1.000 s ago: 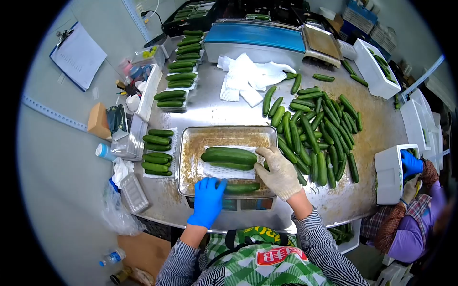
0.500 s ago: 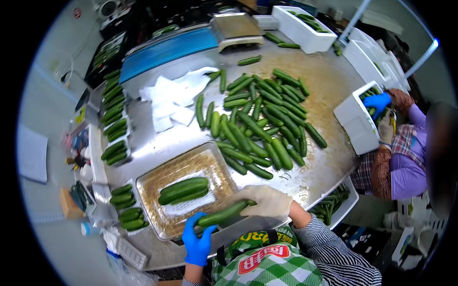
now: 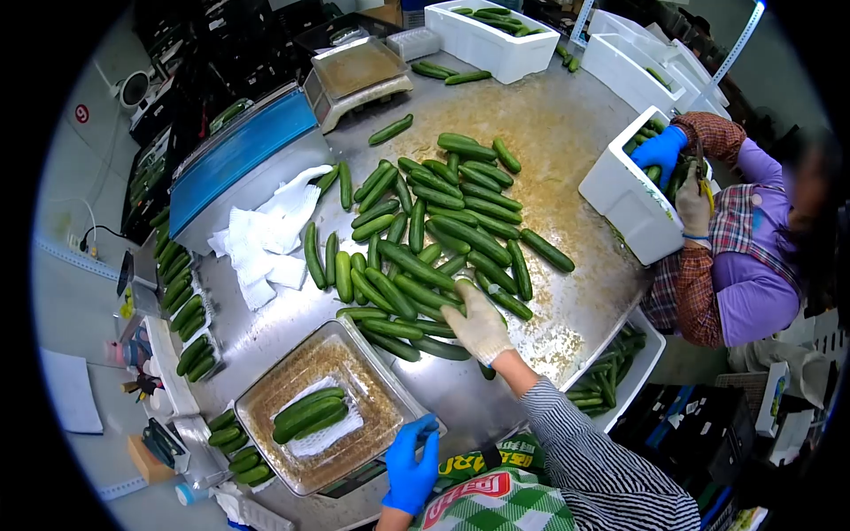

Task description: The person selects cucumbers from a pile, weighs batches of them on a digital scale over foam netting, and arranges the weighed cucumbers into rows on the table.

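My right hand point(image 3: 480, 326), in a pale glove, reaches to the near edge of a pile of cucumbers point(image 3: 416, 265). Its thumb and fingers are apart and touch the cucumbers there; no grip on one shows. My left hand point(image 3: 413, 465), in a blue glove, is beside the tray's near right corner, fingers loosely bent and nothing in them. In the shallow rectangular tray point(image 3: 257, 403), a few cucumbers point(image 3: 310, 414) lie side by side on a white mesh-like pad point(image 3: 347, 434). The underside of my right hand is hidden.
Packed cucumbers point(image 3: 190, 310) line the table's left edge. White cloths point(image 3: 261, 243), a blue-topped machine point(image 3: 243, 159) and a scale point(image 3: 359, 71) stand behind. On the right, a co-worker's gloved hands point(image 3: 660, 155) are at a white foam box point(image 3: 624, 203).
The cucumber held between both hands is out of them. My right hand has moved forward to the pile; my left hand is empty. The head view has shifted.
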The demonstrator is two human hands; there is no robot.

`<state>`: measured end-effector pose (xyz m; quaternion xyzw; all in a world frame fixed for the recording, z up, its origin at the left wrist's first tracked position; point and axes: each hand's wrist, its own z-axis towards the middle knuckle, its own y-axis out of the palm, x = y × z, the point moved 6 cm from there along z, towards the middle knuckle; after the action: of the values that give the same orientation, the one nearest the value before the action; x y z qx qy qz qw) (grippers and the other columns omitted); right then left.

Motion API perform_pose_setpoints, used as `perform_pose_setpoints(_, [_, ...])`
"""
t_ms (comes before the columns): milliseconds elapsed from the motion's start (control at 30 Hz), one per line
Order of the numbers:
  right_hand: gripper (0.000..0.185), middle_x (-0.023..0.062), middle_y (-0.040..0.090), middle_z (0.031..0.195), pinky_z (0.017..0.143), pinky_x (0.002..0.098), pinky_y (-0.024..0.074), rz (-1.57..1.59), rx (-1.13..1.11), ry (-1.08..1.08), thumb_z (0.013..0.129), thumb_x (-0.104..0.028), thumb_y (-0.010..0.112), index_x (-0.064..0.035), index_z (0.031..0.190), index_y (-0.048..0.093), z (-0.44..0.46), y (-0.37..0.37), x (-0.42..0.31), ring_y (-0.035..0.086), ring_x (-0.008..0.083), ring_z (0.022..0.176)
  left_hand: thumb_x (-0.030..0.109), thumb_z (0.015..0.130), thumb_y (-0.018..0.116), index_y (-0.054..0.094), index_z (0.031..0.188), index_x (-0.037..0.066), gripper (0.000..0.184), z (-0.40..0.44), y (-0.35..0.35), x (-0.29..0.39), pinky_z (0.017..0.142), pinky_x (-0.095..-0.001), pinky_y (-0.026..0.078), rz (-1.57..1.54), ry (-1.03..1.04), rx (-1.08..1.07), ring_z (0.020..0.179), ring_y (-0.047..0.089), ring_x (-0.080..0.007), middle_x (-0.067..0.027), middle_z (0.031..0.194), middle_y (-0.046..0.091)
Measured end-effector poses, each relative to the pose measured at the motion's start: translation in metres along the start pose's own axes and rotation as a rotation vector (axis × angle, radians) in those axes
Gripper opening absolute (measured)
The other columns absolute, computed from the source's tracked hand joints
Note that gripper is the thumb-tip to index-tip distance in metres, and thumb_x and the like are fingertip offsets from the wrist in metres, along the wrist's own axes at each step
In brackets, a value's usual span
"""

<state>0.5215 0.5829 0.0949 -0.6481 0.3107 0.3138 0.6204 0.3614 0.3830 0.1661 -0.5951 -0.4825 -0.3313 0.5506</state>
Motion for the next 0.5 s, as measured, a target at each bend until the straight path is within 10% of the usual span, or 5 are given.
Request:
perform_pose_setpoints(233, [0.047,0.0111,0.067,0.097,0.062,0.0280,0.0513,0.786,-0.564,0.261,0.106,-0.040,0.036,-0.0018,0.124,0.055,-0.056,0.013,-0.061,0.061,0.0130,0.067,0.014,0.093,0.065,0.054,0.123,-0.002,0.036,0.026,0.048,-0.034,0.081,-0.0335,0.053,-0.311,-0.295,-0.050,0.091,0.065,-0.0212,-0.0140,0.104,0.066])
perform_pose_setpoints(500, [0.021,0.0179,0.064,0.101,0.082,0.0422,0.0524,0.191,-0.073,-0.382,0.090,-0.012,0.060,-0.0015,0.108,0.063,0.000,0.030,-0.058,0.064,0.0367,0.090,0.014,0.097,0.061,0.058,0.108,0.005,0.014,0.016,0.039,-0.030,0.049,-0.0231,0.041,-0.552,-0.670,-0.049,0.057,0.053,-0.0072,-0.0010,0.072,0.057])
